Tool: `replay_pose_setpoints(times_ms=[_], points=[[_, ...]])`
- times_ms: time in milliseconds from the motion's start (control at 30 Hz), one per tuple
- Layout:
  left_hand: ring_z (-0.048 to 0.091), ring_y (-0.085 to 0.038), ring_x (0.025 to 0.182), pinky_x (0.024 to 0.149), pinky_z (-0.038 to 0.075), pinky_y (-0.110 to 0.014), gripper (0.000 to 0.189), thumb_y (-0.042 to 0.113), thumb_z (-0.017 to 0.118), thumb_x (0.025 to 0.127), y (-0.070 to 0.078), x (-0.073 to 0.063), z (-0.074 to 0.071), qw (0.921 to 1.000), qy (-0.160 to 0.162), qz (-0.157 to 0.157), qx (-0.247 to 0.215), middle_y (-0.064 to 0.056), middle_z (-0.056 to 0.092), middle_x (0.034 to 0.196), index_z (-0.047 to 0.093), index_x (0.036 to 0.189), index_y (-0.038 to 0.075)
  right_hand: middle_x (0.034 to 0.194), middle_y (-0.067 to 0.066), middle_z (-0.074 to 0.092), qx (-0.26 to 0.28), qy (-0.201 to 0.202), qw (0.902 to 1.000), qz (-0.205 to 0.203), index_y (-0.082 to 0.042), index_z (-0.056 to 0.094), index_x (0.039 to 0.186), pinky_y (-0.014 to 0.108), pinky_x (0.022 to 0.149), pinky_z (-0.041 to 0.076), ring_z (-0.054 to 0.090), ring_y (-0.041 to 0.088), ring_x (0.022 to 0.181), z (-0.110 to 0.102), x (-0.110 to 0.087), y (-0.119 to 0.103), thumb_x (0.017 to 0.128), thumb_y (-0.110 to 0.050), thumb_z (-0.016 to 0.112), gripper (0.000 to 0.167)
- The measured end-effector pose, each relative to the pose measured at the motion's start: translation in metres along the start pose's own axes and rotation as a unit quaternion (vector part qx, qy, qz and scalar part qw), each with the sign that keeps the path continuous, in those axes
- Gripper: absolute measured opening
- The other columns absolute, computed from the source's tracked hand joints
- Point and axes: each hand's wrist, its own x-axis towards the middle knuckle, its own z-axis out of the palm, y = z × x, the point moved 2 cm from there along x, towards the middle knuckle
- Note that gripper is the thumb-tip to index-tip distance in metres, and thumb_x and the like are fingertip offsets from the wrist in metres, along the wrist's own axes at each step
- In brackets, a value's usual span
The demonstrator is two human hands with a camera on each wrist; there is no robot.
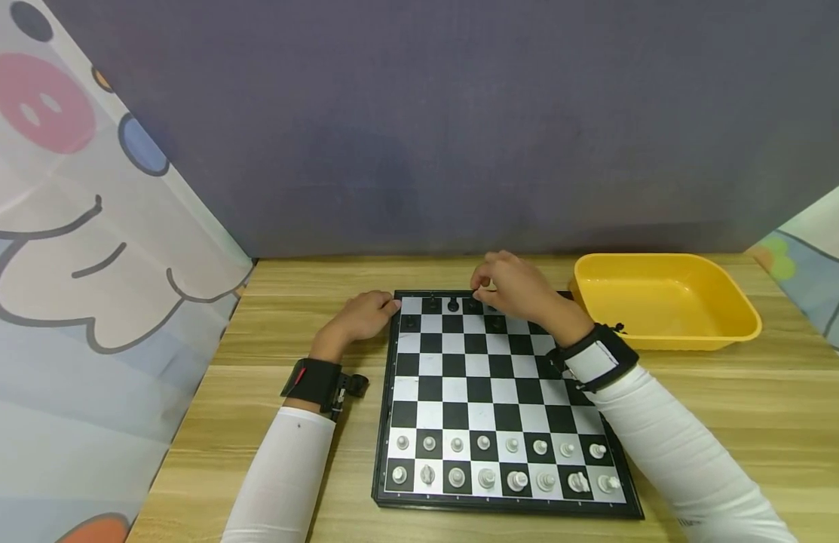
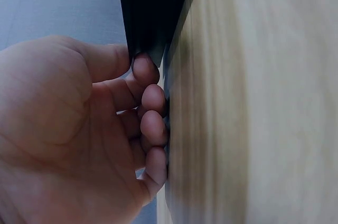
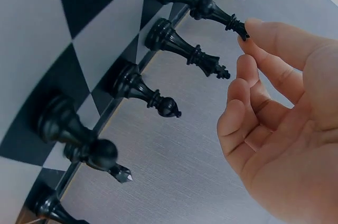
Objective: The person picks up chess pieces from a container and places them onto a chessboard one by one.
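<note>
A black-and-white chessboard (image 1: 480,366) lies on the table. My left hand (image 1: 365,315) grips its far left corner; in the left wrist view the thumb and index finger hold the board's black edge. Over the far row, my right hand (image 1: 517,290) pinches the tip of a tall black chess piece (image 3: 235,23) between thumb and forefinger. A black pawn (image 3: 206,7) partly hides that piece. Beside it stand a crowned black piece (image 3: 185,49) and a black bishop (image 3: 145,92). White chess pieces (image 1: 486,478) fill the two near rows.
To the right of the board sits a yellow plastic basin (image 1: 670,342), close to my right forearm. A grey panel (image 1: 419,151) rises behind the wooden table (image 1: 256,332). Printed cloth (image 1: 66,249) hangs on the left.
</note>
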Motion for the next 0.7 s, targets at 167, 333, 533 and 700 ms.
replay_pose_setpoints(times_ms=[167, 333, 533, 700], points=[[0.054, -0.027, 0.085, 0.100, 0.036, -0.054, 0.036, 0.034, 0.038, 0.112, -0.0003, 0.0009, 0.0008, 1.0000, -0.003, 0.002, 0.003, -0.006, 0.051, 0.081, 0.053, 0.086, 0.013, 0.099, 0.002, 0.064, 0.000, -0.009, 1.0000, 0.000, -0.013, 0.078, 0.103, 0.040, 0.076, 0.049, 0.055, 0.025, 0.101, 0.0044, 0.0016, 0.0025, 0.093, -0.018, 0.077, 0.012], [0.056, -0.029, 0.092, 0.105, 0.035, -0.057, 0.036, 0.034, 0.038, 0.112, 0.0001, 0.0014, 0.0012, 1.0000, -0.003, 0.002, 0.002, -0.007, 0.054, 0.085, 0.054, 0.087, 0.013, 0.098, 0.001, 0.063, -0.002, -0.013, 0.9999, -0.001, -0.014, 0.078, 0.101, 0.041, 0.078, 0.049, 0.056, 0.026, 0.104, 0.0071, 0.0026, 0.0044, 0.093, -0.018, 0.077, 0.009], [0.056, -0.029, 0.093, 0.104, 0.036, -0.056, 0.036, 0.034, 0.038, 0.112, 0.0009, 0.0019, 0.0012, 1.0000, -0.002, 0.000, 0.002, -0.007, 0.054, 0.085, 0.054, 0.087, 0.012, 0.099, 0.002, 0.065, 0.001, -0.013, 0.9999, -0.003, -0.014, 0.077, 0.100, 0.040, 0.079, 0.049, 0.056, 0.026, 0.103, 0.0061, 0.0028, 0.0035, 0.093, -0.018, 0.077, 0.009], [0.057, -0.029, 0.093, 0.103, 0.036, -0.056, 0.036, 0.033, 0.037, 0.112, 0.0008, 0.0022, 0.0012, 1.0000, -0.001, 0.002, 0.004, -0.007, 0.053, 0.084, 0.054, 0.087, 0.013, 0.100, 0.002, 0.065, 0.002, -0.015, 0.9999, 0.000, -0.014, 0.077, 0.100, 0.041, 0.079, 0.049, 0.056, 0.026, 0.103, 0.0065, 0.0029, 0.0045, 0.093, -0.018, 0.076, 0.008]])
